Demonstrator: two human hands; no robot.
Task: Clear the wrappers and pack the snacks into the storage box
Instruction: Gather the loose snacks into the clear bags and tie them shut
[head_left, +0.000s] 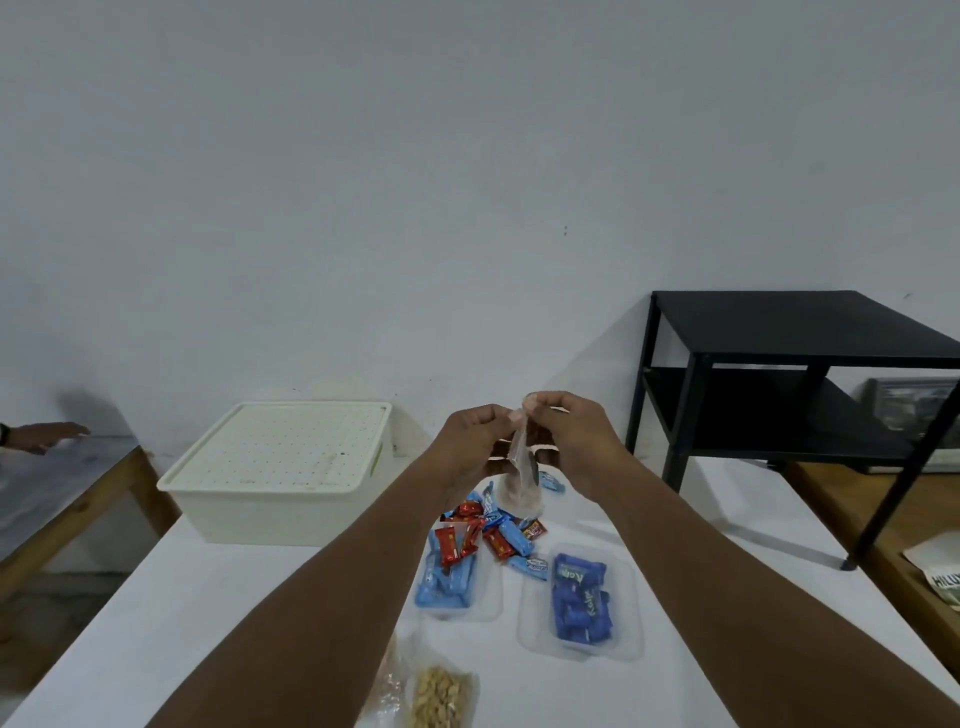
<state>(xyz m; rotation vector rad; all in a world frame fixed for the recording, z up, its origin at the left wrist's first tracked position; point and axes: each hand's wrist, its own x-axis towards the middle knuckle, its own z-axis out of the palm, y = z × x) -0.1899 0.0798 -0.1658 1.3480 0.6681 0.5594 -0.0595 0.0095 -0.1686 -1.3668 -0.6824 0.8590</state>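
Note:
My left hand (470, 441) and my right hand (574, 436) are raised together over the white table (234, 623), both pinching the top of a small clear plastic bag (521, 470) that hangs between them. Below lies a loose pile of red and blue wrapped snacks (491, 530). One clear tray (491, 592) holds light-blue packets, another clear tray (631, 613) holds dark-blue packets. A clear bag of nuts (439, 696) lies at the near edge. The white storage box (270, 506) stands at the back left with its lid on.
A black two-level shelf (779, 338) stands at the right on the table's back corner. A wooden table (78, 493) is at the left, with another person's hand (44, 436) over it. A wooden surface with papers (935, 566) lies at the far right.

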